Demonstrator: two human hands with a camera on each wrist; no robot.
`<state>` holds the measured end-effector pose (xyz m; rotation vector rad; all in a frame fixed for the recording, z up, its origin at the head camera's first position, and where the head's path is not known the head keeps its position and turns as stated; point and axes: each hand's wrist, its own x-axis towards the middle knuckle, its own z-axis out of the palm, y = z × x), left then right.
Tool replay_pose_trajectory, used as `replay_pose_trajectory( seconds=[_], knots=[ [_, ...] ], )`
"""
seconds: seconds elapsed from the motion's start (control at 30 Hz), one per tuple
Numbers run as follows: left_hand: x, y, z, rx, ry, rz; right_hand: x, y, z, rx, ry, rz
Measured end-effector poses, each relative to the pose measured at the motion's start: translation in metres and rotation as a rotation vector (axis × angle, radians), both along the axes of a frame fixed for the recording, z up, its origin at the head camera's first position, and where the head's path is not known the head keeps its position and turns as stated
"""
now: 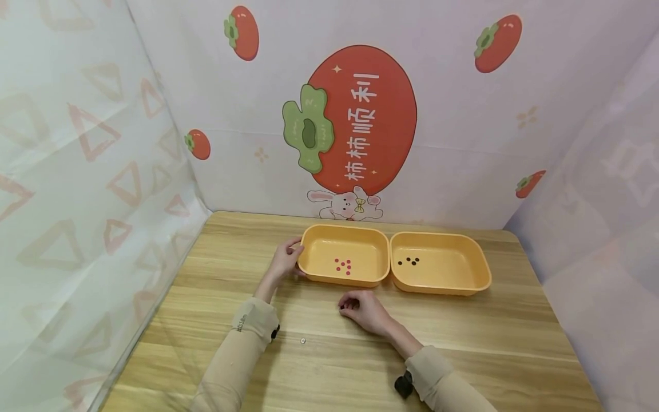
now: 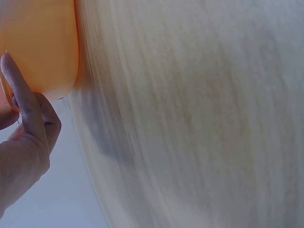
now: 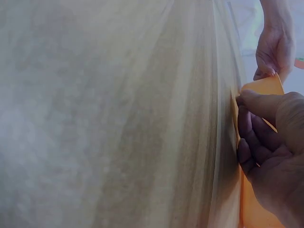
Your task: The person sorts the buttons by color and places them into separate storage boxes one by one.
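Observation:
My left hand (image 1: 286, 258) grips the left end of a yellow plastic tray (image 1: 344, 230), thumb at the rim and fingers along the outer wall. Inside lie several small magenta discs (image 1: 342, 264). The left wrist view shows the same hand (image 2: 28, 118) at the tray's corner (image 2: 42, 42). In front of the trays, over the table, my right hand (image 1: 366, 312) pinches a small dark piece (image 1: 341, 308) between thumb and index finger. It is mostly hidden by the fingertips. Towards the front lies a small silvery round piece (image 1: 302, 340).
A second yellow tray (image 1: 465, 290) stands against the first one's right side, with several small black discs (image 1: 413, 263) at its left end. The wooden table (image 1: 231, 240) ends at a printed backdrop (image 1: 448, 189) behind the trays; another sheet (image 1: 128, 229) hangs at the left.

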<state>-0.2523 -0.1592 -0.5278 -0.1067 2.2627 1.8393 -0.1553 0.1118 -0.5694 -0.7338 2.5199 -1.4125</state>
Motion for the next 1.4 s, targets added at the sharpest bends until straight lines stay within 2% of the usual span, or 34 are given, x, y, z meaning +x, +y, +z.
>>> replay_pose_trajectory(
  seconds=[0.27,0.5,0.8,1.1,1.4],
  knots=[
    [0.000,0.000,0.000,0.002,-0.001,0.007,0.008,0.007,0.003,-0.088,-0.032,-0.054],
    [-0.001,-0.002,-0.001,0.001,-0.002,0.005,0.016,0.022,0.022,-0.098,-0.048,-0.109],
    [-0.002,-0.001,-0.002,-0.012,-0.013,0.006,0.010,0.049,0.044,-0.129,0.012,-0.200],
    [-0.001,-0.001,-0.002,-0.013,-0.009,0.001,-0.009,0.077,0.058,-0.126,0.109,-0.275],
    [-0.001,-0.002,-0.002,-0.007,0.000,0.000,-0.049,0.121,0.057,-0.042,0.144,-0.429]
  ],
)
